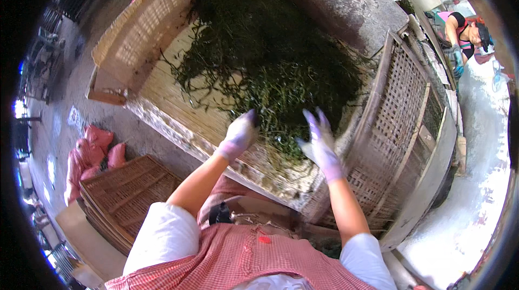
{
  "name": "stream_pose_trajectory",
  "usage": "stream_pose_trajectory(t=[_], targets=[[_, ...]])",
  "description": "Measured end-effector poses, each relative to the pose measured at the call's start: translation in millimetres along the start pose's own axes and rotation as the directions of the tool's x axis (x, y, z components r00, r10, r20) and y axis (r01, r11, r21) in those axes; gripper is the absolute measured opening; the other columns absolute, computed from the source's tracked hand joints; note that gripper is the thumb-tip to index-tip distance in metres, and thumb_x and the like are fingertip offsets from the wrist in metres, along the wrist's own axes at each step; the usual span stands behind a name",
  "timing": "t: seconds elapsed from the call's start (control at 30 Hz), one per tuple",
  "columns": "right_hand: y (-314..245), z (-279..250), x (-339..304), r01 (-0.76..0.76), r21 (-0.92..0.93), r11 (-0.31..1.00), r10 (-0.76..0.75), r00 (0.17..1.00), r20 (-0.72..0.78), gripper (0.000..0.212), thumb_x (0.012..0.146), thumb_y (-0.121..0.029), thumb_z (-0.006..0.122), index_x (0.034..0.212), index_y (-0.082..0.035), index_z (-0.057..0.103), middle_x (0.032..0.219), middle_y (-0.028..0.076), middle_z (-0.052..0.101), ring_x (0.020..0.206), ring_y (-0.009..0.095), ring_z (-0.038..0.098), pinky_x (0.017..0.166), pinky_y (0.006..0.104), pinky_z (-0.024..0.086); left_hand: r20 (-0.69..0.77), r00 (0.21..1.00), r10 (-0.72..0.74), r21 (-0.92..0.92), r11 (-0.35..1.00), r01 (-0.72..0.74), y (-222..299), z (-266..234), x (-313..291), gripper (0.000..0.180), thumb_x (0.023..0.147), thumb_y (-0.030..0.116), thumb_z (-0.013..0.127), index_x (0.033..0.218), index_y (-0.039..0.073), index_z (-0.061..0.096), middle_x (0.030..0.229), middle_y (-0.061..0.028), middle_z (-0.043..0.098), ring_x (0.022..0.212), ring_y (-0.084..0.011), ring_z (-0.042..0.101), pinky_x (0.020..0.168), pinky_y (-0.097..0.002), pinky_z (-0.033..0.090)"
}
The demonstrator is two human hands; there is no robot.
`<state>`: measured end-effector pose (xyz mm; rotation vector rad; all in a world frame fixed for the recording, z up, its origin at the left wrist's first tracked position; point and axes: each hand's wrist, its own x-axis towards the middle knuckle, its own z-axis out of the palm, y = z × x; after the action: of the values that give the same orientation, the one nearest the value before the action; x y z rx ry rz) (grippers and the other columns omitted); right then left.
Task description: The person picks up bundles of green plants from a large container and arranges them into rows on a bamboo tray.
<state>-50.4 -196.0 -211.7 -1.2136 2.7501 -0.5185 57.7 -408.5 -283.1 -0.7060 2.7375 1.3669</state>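
A large heap of dark green, stringy seaweed-like strands (259, 47) lies on a pale wooden work surface (167, 95) with raised sides. Both my hands wear whitish gloves with a purple tint. My left hand (239, 135) is at the near edge of the heap, back of the hand up; its fingers are partly hidden and blurred. To its right, my right hand (323, 147) has its fingers and thumb spread apart above the near right part of the heap, with nothing seen in it. Some loose strands lie thinly on the wood between and below the hands.
A woven bamboo tray (397, 106) leans along the right side. At lower left are stacked woven trays (132, 192) and several pink-red sacks (89, 155) on the floor. Another person (465, 36) with blue gloves works at the far right, by a pale surface.
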Motion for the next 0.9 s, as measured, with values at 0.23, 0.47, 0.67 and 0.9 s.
stream_pose_trajectory(t=[0.23, 0.47, 0.67, 0.9], targets=[[84, 121, 130, -0.615, 0.38, 0.691, 0.64, 0.765, 0.074, 0.041, 0.09, -0.029, 0.051, 0.124, -0.008, 0.047, 0.101, 0.018, 0.048, 0.089, 0.026, 0.049, 0.077, 0.0341, 0.045, 0.116, 0.993, 0.027, -0.123, 0.992, -0.013, -88, -43, -20, 0.033, 0.08, 0.023, 0.06, 0.106, 0.006, 0.052, 0.091, -0.0221, 0.061, 0.083, -0.0404, 0.059, 0.069, -0.0452, 0.048], [-15, -54, 82, -0.432, 0.901, 0.042, 0.557, 0.758, 0.338, 0.03, 0.093, -0.022, 0.043, 0.118, -0.011, 0.056, 0.071, 0.004, 0.059, 0.062, 0.016, 0.056, 0.059, 0.0311, 0.049, 0.133, 0.99, 0.038, -0.084, 0.996, -0.027, -64, -89, -7, 0.059, 0.082, 0.032, 0.06, 0.131, 0.01, 0.038, 0.084, -0.0225, 0.064, 0.077, -0.0388, 0.063, 0.066, -0.0434, 0.05], [5, -142, 54, 0.076, 0.942, -0.328, 0.273, 0.962, 0.017, 0.043, 0.091, -0.038, 0.045, 0.125, -0.01, 0.05, 0.116, 0.009, 0.056, 0.096, 0.02, 0.056, 0.08, 0.0354, 0.049, -0.211, 0.756, 0.619, -0.2, 0.73, -0.654, 80, -142, 61, 0.047, 0.083, 0.013, 0.057, 0.126, 0.0, 0.045, 0.11, -0.0252, 0.058, 0.104, -0.0378, 0.057, 0.086, -0.0381, 0.048], [-8, -330, 27, 0.319, 0.712, 0.625, 0.248, 0.784, -0.569, 0.045, 0.087, -0.033, 0.055, 0.125, -0.009, 0.048, 0.114, 0.009, 0.058, 0.097, 0.02, 0.06, 0.084, 0.037, 0.05, -0.244, 0.129, 0.961, 0.039, 0.143, -0.989, 318, -238, 33, 0.035, 0.076, 0.022, 0.067, 0.102, 0.0, 0.06, 0.103, -0.0177, 0.06, 0.1, -0.0329, 0.056, 0.091, -0.0397, 0.043]])
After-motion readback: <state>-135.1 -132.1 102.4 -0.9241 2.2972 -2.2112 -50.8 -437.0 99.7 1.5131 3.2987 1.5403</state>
